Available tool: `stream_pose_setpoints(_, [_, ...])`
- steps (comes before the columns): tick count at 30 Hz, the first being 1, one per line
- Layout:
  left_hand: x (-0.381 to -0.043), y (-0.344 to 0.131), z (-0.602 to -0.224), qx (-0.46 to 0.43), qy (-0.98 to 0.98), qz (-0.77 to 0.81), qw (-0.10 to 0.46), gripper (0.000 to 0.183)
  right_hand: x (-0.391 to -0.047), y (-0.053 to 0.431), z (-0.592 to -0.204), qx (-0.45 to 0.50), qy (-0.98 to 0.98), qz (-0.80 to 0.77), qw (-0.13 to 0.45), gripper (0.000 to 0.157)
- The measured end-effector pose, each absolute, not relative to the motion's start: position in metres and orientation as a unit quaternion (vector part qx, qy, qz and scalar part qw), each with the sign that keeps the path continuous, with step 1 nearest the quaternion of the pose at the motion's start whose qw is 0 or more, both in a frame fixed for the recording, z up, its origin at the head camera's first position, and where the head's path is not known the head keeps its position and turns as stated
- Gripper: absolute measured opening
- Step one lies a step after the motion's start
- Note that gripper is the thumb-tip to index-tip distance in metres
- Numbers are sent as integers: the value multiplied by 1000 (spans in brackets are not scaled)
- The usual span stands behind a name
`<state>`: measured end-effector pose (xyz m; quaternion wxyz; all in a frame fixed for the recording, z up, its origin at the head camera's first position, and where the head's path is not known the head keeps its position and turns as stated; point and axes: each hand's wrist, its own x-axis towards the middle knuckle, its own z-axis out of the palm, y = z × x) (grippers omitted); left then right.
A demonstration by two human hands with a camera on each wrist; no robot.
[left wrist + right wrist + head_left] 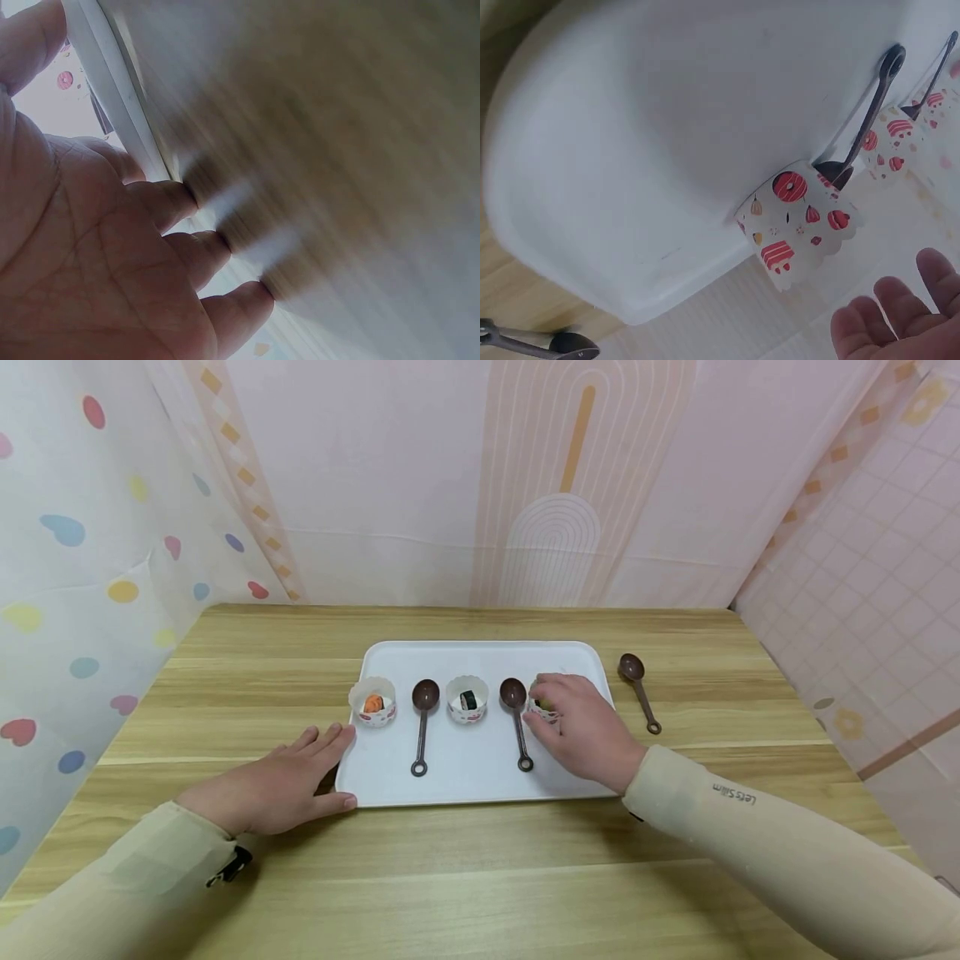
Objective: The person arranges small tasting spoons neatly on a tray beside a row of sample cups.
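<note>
My left hand [281,785] lies flat at the left edge of a white tray [468,781], fingers extended, thumb at its near corner. In the left wrist view, fingertips [244,300] touch the wooden surface. My right hand [585,727] is over the rightmost paper cup [551,717], covering much of it; a green bit shows inside. The right wrist view shows loosely bent fingers [900,307] apart from the printed cup [799,221], holding nothing visible. The left cup [377,718] contains an orange-topped sushi piece [372,703]; the middle cup [467,716] contains a dark-wrapped sushi piece [468,700].
Between the cups lie two brown measuring spoons, one left [424,697] and one right [513,695], handles toward me. Another brown spoon [632,668] lies on the wooden table [480,877] right of the tray. Patterned curtains [375,485] hang behind and at both sides.
</note>
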<state>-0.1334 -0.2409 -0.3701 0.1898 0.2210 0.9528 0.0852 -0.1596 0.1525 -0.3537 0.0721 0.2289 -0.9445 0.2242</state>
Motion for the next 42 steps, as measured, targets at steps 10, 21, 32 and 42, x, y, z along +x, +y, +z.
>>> stream_pose_setpoints(10, [-133,-242,-371,222,953,85,187,106,-164,158,-351,217,-955,196,40,44])
stream_pose_setpoints(21, [-133,-241,-370,219,952,89,194,108,-166,164,-353,183,-970,162,-16,71])
stream_pose_setpoints(32, [-134,-241,-370,219,952,90,194,109,-167,171,-354,177,-972,149,-32,79])
stream_pose_setpoints(42, [-134,-242,-370,219,952,88,193,109,-167,177,-352,173,-975,135,-29,83])
